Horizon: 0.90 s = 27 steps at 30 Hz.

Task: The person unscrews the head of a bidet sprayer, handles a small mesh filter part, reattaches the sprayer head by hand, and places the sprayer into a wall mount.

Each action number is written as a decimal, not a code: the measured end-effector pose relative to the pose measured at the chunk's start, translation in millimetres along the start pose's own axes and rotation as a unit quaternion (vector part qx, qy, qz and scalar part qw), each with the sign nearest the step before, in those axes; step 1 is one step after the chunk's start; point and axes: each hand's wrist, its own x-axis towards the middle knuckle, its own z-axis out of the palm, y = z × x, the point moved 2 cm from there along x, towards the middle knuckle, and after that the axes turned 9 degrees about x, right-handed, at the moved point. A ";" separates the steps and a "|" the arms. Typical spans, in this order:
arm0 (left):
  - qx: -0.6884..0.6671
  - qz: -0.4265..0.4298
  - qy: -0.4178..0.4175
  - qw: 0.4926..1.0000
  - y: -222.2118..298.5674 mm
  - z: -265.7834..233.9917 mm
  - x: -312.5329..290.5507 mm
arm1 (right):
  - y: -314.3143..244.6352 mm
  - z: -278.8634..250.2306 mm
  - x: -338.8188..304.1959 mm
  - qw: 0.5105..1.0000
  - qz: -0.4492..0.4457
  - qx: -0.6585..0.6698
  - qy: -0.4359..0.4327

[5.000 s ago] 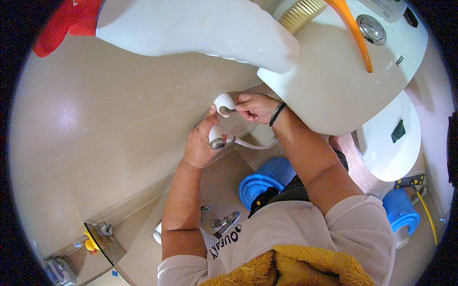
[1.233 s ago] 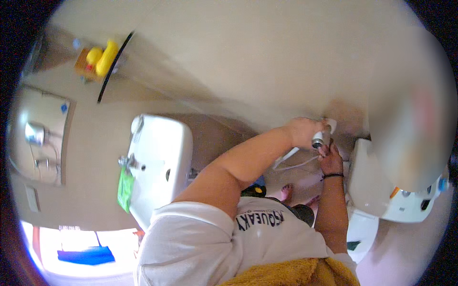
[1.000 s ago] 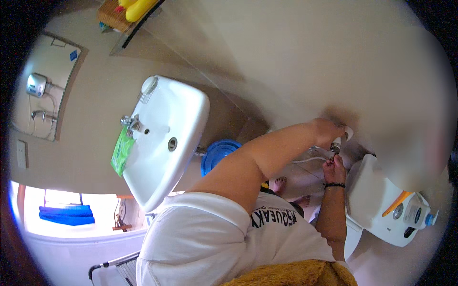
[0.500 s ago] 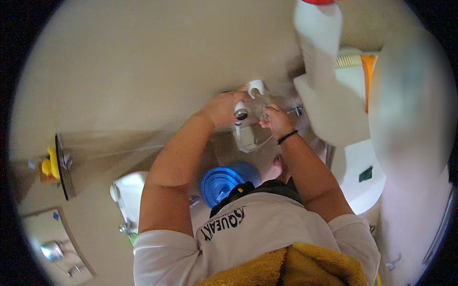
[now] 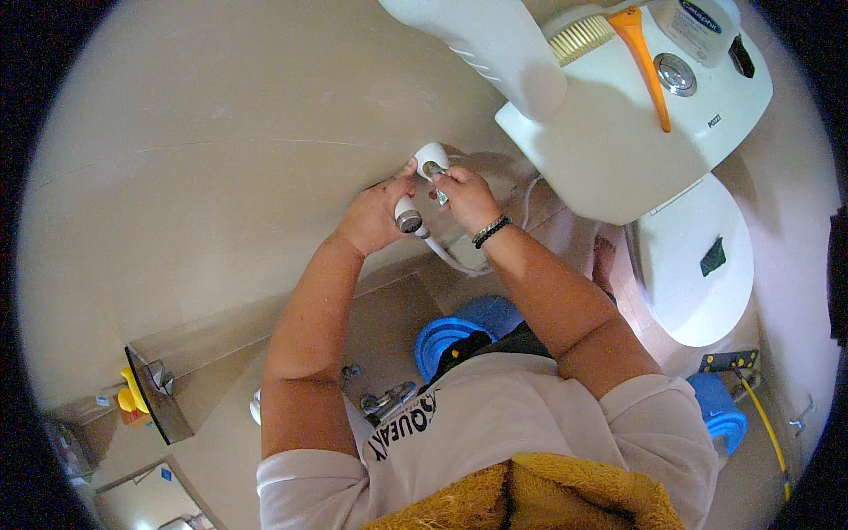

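My left hand [image 5: 374, 215] is closed around a white bidet sprayer [image 5: 405, 212], its round metal face tipped downward. A white hose [image 5: 444, 259] loops from beneath it. The left thumb reaches up against a white holder [image 5: 427, 156] close to the wall. With fingers pinched, my right hand [image 5: 467, 198] holds a small shiny metal piece [image 5: 441, 196] right at the holder's opening. Most of that piece is covered by the fingers, so its kind is unclear. A dark beaded bracelet circles the right wrist.
To the right stands a toilet with a white tank [image 5: 565, 172] and closed lid [image 5: 693, 291]. An orange-handled brush [image 5: 649, 75] and bottles [image 5: 495, 53] rest on the tank. A blue bucket [image 5: 446, 340] sits below my arms; a dark shelf [image 5: 159, 397] juts out at left.
My right hand has come up to the holder's opening with the small metal piece. The left hand still grips the sprayer. The view has shifted, showing more of the tank.
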 end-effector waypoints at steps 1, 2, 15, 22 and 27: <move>-0.005 -0.008 -0.017 1.000 -0.9 -0.3 -0.3 | -1.0 1.7 -0.8 1.000 0.023 0.010 -0.012; -0.010 -0.015 -0.033 0.999 -1.1 -0.6 0.6 | 0.2 1.8 0.5 1.000 0.023 0.010 -0.010; -0.006 -0.008 -0.013 1.000 -2.6 1.0 0.2 | 12.7 4.4 -1.5 0.998 -0.052 -0.004 0.041; -0.010 -0.007 -0.004 1.000 1.4 -1.1 1.2 | -0.1 3.5 -9.2 0.987 -0.116 -0.100 0.044; -0.006 0.002 0.015 1.000 1.2 -1.4 1.2 | -0.5 2.4 -6.3 0.994 -0.084 -0.051 0.050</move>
